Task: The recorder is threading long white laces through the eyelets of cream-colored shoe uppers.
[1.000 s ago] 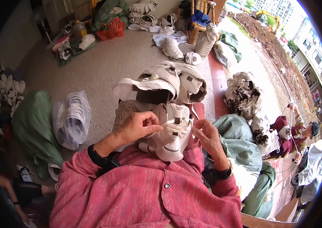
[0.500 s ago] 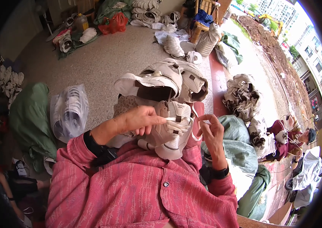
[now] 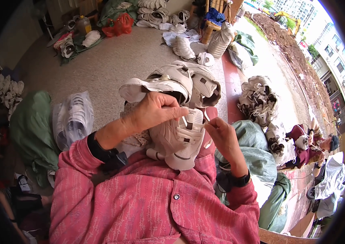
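Two hands work at the laces (image 3: 188,134) of a pale shoe (image 3: 175,148) on the lap (image 3: 205,166)
Left hand (image 3: 152,113) bends finger to thumb above the tongue (image 3: 196,116), right hand (image 3: 224,140) likewise beside it; whether either grips a lace, I cannot tell

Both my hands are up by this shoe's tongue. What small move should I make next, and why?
I'd probably pull the lace gently snug with your right hand: a loose length hangs at the right edge of the shoe, close to that hand, while rows cross the tongue. Your grip itself is too small to make out.
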`<state>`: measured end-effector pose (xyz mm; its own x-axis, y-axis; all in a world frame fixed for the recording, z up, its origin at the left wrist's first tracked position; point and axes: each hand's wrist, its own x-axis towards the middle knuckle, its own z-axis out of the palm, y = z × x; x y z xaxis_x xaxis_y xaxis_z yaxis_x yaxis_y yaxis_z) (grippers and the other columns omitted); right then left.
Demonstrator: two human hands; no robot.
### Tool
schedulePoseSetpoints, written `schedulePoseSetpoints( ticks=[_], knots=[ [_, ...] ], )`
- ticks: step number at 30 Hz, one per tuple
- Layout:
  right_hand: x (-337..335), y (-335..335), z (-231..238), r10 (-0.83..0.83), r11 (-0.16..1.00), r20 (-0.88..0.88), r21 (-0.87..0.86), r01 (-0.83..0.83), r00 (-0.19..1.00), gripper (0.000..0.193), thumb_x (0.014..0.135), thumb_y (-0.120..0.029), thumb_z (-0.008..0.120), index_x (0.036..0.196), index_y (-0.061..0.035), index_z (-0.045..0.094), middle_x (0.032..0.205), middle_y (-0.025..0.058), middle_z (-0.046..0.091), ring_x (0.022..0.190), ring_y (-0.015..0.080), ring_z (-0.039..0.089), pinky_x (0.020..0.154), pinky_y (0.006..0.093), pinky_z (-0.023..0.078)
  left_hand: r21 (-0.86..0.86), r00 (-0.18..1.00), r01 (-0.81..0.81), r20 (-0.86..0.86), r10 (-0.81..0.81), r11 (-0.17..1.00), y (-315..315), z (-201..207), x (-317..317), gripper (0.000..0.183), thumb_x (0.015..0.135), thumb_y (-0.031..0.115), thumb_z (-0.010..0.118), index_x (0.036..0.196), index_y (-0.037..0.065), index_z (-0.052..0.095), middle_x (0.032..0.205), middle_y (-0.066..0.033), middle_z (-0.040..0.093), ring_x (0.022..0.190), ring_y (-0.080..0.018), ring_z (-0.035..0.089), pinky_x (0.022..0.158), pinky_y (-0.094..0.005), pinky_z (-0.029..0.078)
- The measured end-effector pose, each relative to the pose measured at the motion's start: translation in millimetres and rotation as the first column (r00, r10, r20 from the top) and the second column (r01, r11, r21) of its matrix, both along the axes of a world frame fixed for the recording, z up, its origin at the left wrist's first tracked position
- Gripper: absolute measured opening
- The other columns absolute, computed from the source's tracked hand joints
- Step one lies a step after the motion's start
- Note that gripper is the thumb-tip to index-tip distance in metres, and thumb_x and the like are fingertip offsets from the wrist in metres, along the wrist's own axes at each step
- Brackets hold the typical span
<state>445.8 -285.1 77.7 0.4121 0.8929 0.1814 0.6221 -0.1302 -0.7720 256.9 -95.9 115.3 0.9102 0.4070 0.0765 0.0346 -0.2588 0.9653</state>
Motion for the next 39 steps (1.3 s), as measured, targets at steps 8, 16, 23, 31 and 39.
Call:
schedulePoseSetpoints(
  ticks=[8,16,23,31,39],
  knots=[
    [32.6,-19.3,-0.9,-0.008,0.972,-0.271,-0.229,-0.057,0.962,0.019,0.091,-0.017,0.068,0.084,0.0003,0.070,0.064,-0.0005,0.060,0.058,0.0047,0.053,0.054,0.0233,0.041,0.355,0.983,0.001,-0.174,0.065,0.935,55.9,0.9,-35.7,0.022,0.090,0.018,0.070,0.075,0.001,0.069,0.065,0.0053,0.058,0.062,-0.0021,0.048,0.055,-0.0213,0.038],
    [44.3,-42.7,-16.5,0.139,0.953,-0.530,-0.158,-0.259,0.836,0.027,0.092,-0.021,0.066,0.074,-0.0007,0.065,0.075,0.0038,0.064,0.068,0.0088,0.058,0.062,0.0211,0.043,0.161,0.952,0.054,-0.305,-0.003,0.985,63.7,-18.3,-70.4,0.023,0.094,0.018,0.064,0.084,-0.001,0.070,0.075,0.0008,0.065,0.074,-0.0059,0.055,0.069,-0.0224,0.044],
    [54.0,-109.0,-43.3,0.504,0.653,-0.849,0.496,0.573,0.160,0.035,0.104,-0.028,0.043,0.082,-0.0048,0.056,0.101,0.0060,0.060,0.063,0.0109,0.049,0.058,0.0258,0.040,0.071,0.888,-0.283,-0.359,0.289,0.957,88.9,-44.6,-158.6,0.017,0.091,0.016,0.066,0.088,0.001,0.073,0.067,0.0046,0.058,0.059,-0.0028,0.046,0.053,-0.0197,0.034],
    [96.7,-164.3,-77.2,0.774,0.399,-0.626,0.599,0.694,0.094,0.019,0.102,-0.021,0.051,0.103,-0.0028,0.054,0.093,0.0042,0.053,0.060,0.0105,0.044,0.054,0.0258,0.035,-0.212,0.766,-0.643,-0.166,0.621,0.736,85.5,-108.9,-218.2,0.016,0.090,0.017,0.070,0.088,0.001,0.070,0.064,0.0029,0.054,0.052,-0.0051,0.046,0.046,-0.0198,0.035],
    [146.0,-210.0,-178.3,0.546,0.424,-0.834,0.198,0.884,-0.074,0.023,0.095,-0.001,0.058,0.118,-0.0019,0.057,0.106,0.0113,0.068,0.083,0.0164,0.065,0.068,0.0294,0.054,-0.587,0.455,-0.649,0.209,0.865,0.483,82.9,-118.6,-199.6,0.019,0.094,0.023,0.067,0.101,0.006,0.067,0.087,-0.0031,0.068,0.075,-0.0093,0.061,0.060,-0.0237,0.047]
  ],
)
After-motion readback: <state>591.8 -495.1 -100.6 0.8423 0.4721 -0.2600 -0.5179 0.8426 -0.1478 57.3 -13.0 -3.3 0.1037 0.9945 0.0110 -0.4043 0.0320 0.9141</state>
